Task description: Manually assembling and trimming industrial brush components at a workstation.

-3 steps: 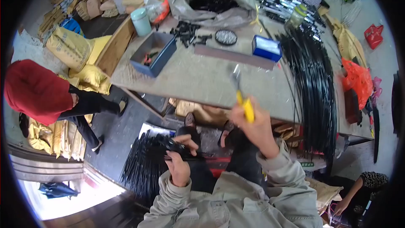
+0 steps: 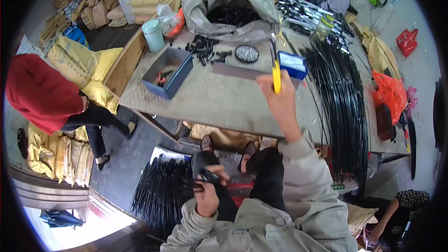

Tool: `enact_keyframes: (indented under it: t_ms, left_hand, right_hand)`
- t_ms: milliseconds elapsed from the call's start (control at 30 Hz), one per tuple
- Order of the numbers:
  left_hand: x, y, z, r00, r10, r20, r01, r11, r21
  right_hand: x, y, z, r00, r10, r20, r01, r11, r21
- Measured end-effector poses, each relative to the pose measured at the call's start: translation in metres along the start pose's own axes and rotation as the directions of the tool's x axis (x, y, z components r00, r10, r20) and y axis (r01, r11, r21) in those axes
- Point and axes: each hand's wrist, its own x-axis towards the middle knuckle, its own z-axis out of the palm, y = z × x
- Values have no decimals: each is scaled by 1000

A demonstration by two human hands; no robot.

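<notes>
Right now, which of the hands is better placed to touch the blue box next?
Probably the right: the right hand is over the table, near the blue box, though gripping a yellow-handled tool. The left hand is farther away, holding something black.

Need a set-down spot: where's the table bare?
Front middle of the table, between blue-grey bin and black rods, near side of the flat strip; right hand is over that patch's right. Crowded: far side (grey sack, loose black parts), right side (rods).
</notes>
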Motion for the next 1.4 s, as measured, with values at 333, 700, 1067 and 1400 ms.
enact_keyframes:
  t_ms: [333, 700, 1067, 1400]
  left_hand:
    - [6, -4, -23, 982, -132, 135, 134, 991, -3]
    - [20, -6, -32, 991, -115, 64, 117, 993, -29]
    - [21, 0, -26, 996, -90, 7, 89, 995, 45]
    - [11, 12, -18, 997, -61, -51, 63, 996, 56]
  right_hand:
    - [126, 80, 71, 970, 75, 231, 109, 715, -691]
    - [130, 93, 82, 969, 49, 242, 127, 741, -659]
    - [131, 88, 73, 981, 14, 196, 98, 831, -547]
    - [137, 92, 65, 988, 50, 147, 42, 827, -561]
